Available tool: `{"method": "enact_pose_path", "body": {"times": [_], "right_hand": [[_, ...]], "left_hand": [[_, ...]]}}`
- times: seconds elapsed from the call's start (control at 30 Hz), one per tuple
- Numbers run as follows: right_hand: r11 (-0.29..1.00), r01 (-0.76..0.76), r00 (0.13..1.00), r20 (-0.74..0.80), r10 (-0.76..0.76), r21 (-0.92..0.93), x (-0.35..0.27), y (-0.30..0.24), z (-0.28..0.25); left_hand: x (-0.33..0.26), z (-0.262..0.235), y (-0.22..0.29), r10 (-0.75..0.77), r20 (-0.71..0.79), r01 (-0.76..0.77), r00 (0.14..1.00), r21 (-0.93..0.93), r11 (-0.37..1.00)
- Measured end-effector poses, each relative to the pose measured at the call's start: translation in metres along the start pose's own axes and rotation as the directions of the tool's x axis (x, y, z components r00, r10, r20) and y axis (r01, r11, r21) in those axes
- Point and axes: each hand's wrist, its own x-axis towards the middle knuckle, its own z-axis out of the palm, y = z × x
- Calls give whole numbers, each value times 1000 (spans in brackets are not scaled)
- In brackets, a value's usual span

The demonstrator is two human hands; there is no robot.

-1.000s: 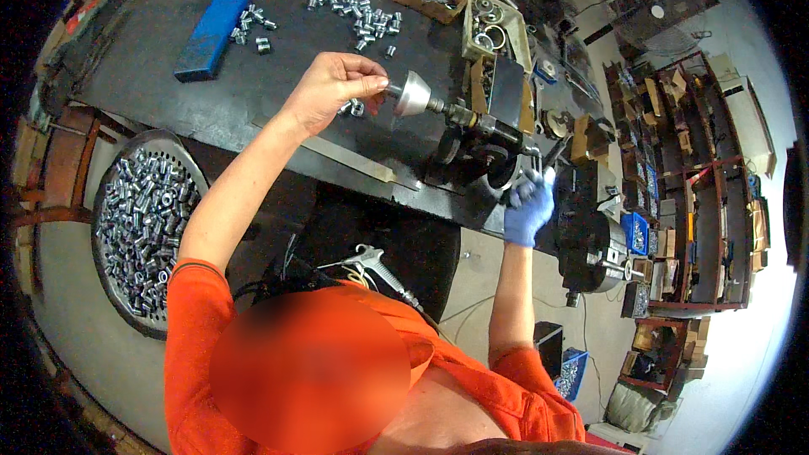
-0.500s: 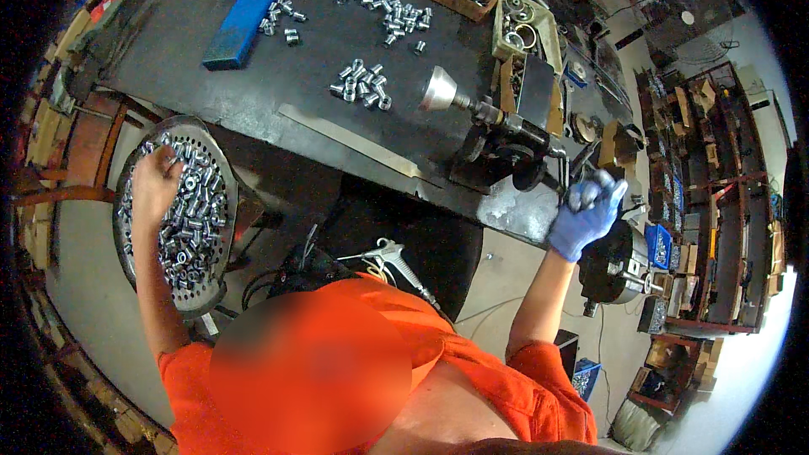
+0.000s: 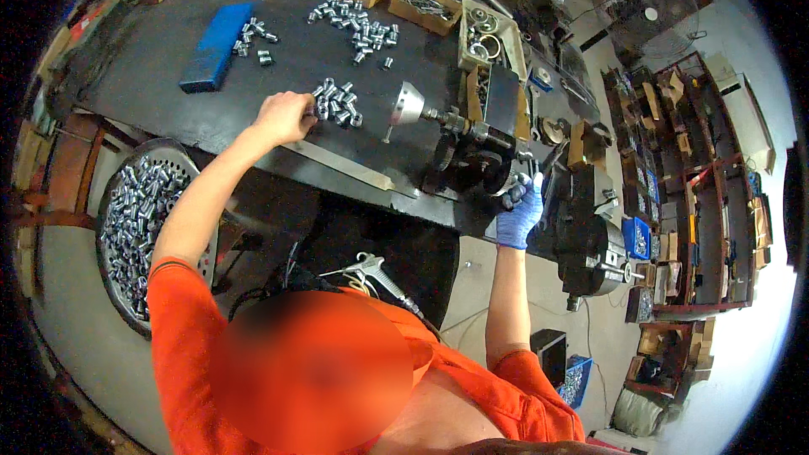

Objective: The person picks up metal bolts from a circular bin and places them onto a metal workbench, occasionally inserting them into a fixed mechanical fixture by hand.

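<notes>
Steel sleeves [image 3: 337, 104] under left hand [image 3: 285, 116]

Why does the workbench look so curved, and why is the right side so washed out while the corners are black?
Head view: the fisheye lens bends the dark workbench edge toward the rim, and black corners frame its round image. Bright light bleaches the floor and shelves on the right. The left hand by the small metal sleeves and the blue-gloved right hand at the machine look sharp.

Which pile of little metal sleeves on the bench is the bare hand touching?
The small pile at the bench's near edge, right beside the left hand. The bigger pile and the few by the blue block lie farther back, untouched.
</notes>
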Motion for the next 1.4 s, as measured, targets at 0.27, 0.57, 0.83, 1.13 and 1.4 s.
{"method": "enact_pose_path", "body": {"times": [0.27,0.57,0.83,1.13,1.4], "right_hand": [[992,-97,995,23,95,86,-3,-4,-1],[994,-80,996,-20,82,77,-9,-4,14],[993,-63,998,-2,63,95,-26,-23,8],[997,72,990,122,-73,15,-38,-68,32],[999,30,991,133,-32,14,-35,-70,31]], "left_hand": [[-8,-25,4,-52,-94,-17,994,-613,790],[0,-45,88,219,-121,-112,968,-992,-54],[5,-45,89,263,-94,-92,960,-996,-20],[5,-54,89,249,-64,-120,966,-969,215],[0,-53,95,195,-85,-104,977,-990,91]]}}
